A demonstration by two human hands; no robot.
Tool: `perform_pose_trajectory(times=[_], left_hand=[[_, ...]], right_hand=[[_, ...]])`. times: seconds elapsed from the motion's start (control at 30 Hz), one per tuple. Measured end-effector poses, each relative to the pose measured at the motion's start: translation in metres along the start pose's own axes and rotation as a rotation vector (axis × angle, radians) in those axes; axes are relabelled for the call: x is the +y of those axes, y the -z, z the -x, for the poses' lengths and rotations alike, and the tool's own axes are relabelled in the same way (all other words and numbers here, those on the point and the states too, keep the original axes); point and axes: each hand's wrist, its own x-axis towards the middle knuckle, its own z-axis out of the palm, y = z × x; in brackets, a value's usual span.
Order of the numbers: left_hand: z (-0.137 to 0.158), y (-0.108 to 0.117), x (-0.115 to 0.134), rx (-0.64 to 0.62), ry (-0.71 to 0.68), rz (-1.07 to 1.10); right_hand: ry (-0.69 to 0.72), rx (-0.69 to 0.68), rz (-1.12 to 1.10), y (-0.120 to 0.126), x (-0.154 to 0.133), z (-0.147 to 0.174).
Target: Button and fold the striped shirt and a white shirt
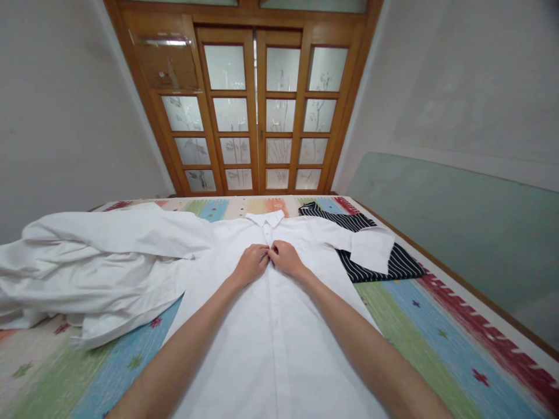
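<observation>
Shirt in hand: one white cotton button-front shirt (pixel 279 326), laid flat and face up on the bed, collar (pixel 265 219) pointing to the far end, front placket running straight down the middle towards the person (flat and square, so both front edges meet along one line).
Left hand: left hand (pixel 252 265), fingers curled and pinched on the placket just below the collar, on the left front edge.
Right hand: right hand (pixel 285 257), likewise closed in a pinch on the right front edge, fingertips touching those of the left; whether a button sits between them cannot be told, as the fingers hide it.
Sleeve: one short sleeve (pixel 372 247) of the shirt spread out to the right, lying over the striped garment.
Other white cloth: one crumpled heap of white fabric (pixel 91 267), at the left, touching the flat shirt's shoulder (how many garments it holds cannot be told).
Striped garment: one folded dark cloth with thin white stripes (pixel 349 224), at the right, partly under the sleeve.
Bed cover: one woven cover in coloured stripes (pixel 437 326), under everything.
Doors: one wooden double door with frosted glass panes (pixel 255 116), shut, beyond the bed.
</observation>
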Motion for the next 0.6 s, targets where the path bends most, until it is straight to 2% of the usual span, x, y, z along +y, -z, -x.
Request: perform_pose_trajectory(times=[0.3, 0.6], left_hand=[[0.0013, 0.004, 0.0036, 0.06, -0.02, -0.036], [0.0001, 0.0041, -0.0009, 0.1, 0.075, 0.147]], right_hand=[[-0.109, -0.03, -0.355, 0.0031, 0.0094, -0.0041], [-0.137, -0.02, -0.473, 0.0043, 0.0101, -0.004]])
